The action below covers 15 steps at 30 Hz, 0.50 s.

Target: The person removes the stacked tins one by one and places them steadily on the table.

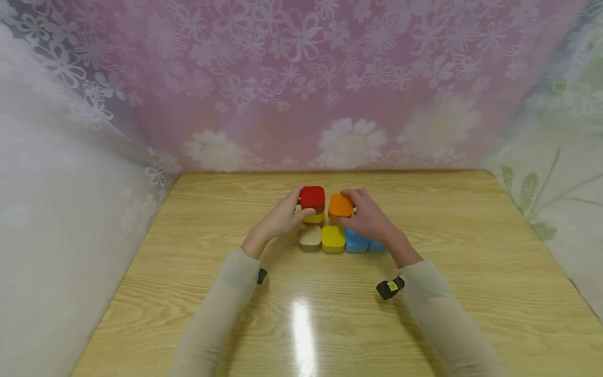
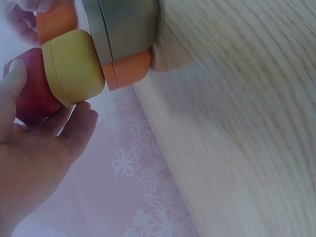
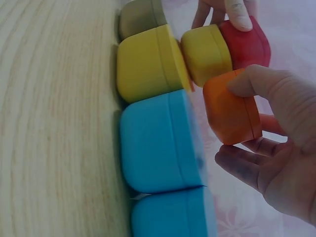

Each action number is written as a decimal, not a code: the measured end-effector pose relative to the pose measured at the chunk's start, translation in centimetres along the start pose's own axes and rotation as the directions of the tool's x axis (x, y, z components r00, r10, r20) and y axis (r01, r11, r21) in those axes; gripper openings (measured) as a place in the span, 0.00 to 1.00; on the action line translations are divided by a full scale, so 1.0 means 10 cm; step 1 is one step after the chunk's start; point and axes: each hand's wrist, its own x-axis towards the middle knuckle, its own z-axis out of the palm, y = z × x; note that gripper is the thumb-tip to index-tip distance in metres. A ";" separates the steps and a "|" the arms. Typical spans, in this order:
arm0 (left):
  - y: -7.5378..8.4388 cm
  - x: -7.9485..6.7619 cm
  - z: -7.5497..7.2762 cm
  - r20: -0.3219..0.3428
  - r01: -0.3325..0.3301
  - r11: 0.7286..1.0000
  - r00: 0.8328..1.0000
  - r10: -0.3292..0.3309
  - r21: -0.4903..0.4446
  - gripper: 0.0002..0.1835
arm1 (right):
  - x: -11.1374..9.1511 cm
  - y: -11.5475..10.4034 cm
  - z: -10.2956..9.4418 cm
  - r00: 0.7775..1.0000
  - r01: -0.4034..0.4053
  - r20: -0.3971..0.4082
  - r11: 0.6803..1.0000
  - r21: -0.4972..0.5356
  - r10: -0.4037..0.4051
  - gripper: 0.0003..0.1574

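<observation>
My left hand [image 1: 281, 213] grips a small red rounded-square lidded box [image 1: 313, 197], thumb on its near side. That red box is stacked on a yellow box [image 2: 75, 66], with a lower orange box [image 2: 129, 69] under the yellow one. Just right of the stack, my right hand [image 1: 369, 213] pinches another orange box [image 3: 232, 108] between thumb and fingers, held above the table. In front, a row holds a beige box [image 1: 310, 238], a yellow box [image 1: 333, 239] and two blue boxes [image 3: 155, 143], partly covered by the right hand in the head view.
The boxes stand on a wood-grain table [image 1: 198, 293]. A pink floral curtain [image 1: 301, 94] hangs behind its far edge, with pale sheets at both sides. A black wrist device [image 1: 390, 288] sits by the right sleeve.
</observation>
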 end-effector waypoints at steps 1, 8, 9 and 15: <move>0.00 0.00 0.00 -0.002 0.004 1.000 1.000 -0.004 0.001 0.37 | 0.01 0.01 0.02 1.000 -0.004 0.008 1.000 -0.008 0.004 0.43; 0.00 0.00 0.01 -0.016 0.018 1.000 1.000 -0.018 0.016 0.38 | 0.05 0.02 0.08 0.998 -0.022 0.062 1.000 -0.015 0.023 0.43; 0.00 0.00 0.01 -0.016 0.017 1.000 1.000 -0.016 0.017 0.38 | 0.05 0.02 0.08 0.997 -0.027 0.066 1.000 -0.016 0.028 0.42; 0.01 0.01 0.01 -0.016 0.018 1.000 1.000 -0.018 0.024 0.39 | 0.07 0.05 0.12 0.996 -0.030 0.086 0.999 -0.018 0.031 0.42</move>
